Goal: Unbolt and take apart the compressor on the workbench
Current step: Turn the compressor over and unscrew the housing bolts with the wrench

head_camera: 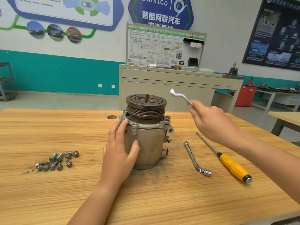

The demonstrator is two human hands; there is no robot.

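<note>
Now my left hand (120, 153) braces the compressor (146, 138), upright on the surface (65, 127), fingers (121, 127) laid flat; my right hand (212, 122) grips the wrench (180, 96) aloft. I would seat it squarely on a flange bolt (161, 123) before turning.

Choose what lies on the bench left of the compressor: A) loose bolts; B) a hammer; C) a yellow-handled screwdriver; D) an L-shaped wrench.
A: the loose bolts lie in a pile left of the compressor; the screwdriver and the L-shaped wrench lie to its right.
</note>
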